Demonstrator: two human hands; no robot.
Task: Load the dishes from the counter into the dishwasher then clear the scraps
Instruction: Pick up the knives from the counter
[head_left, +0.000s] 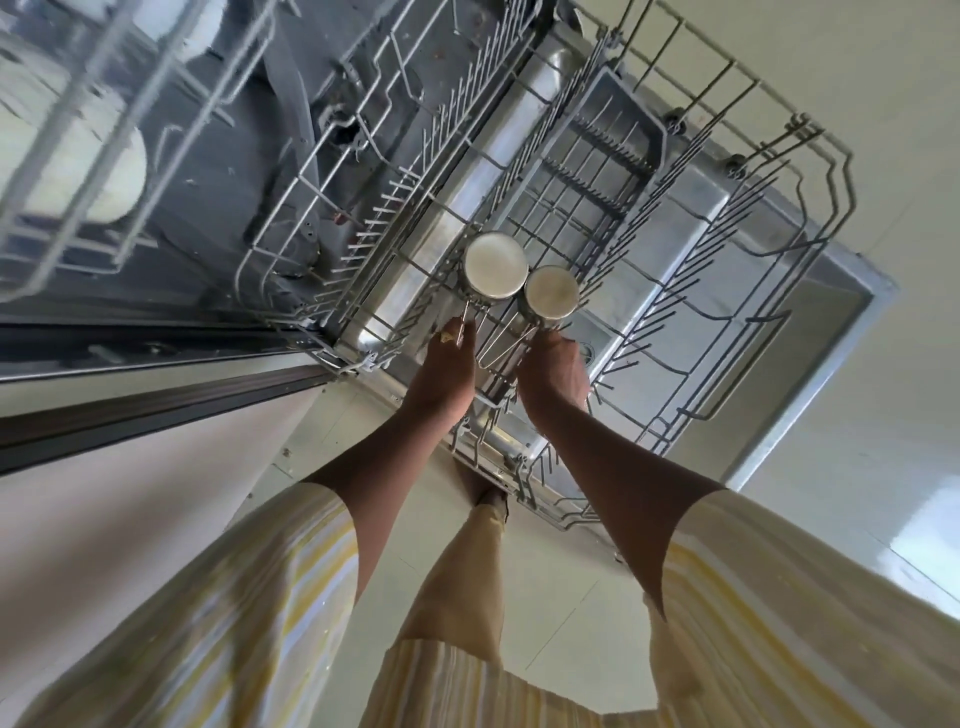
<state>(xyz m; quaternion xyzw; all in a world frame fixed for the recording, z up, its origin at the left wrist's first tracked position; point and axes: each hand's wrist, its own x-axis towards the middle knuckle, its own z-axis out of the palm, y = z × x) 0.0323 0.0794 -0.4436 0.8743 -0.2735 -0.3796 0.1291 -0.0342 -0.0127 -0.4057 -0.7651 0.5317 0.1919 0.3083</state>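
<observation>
- Our left hand (441, 364) is pinching the thin handle of the larger metal cup (494, 265), fingers curled round it.
- Our right hand (553, 374) is holding the handle of the smaller metal cup (550, 292), fingers closed on it.
- Both cups are sitting side by side over the middle of the lower rack (613, 218); we cannot tell whether they are resting on its wires.
- The open dishwasher door (727, 270) is lying under the lower rack.
- Blurred white dishes are sitting in the upper rack (104, 130), left of the lower rack.
</observation>
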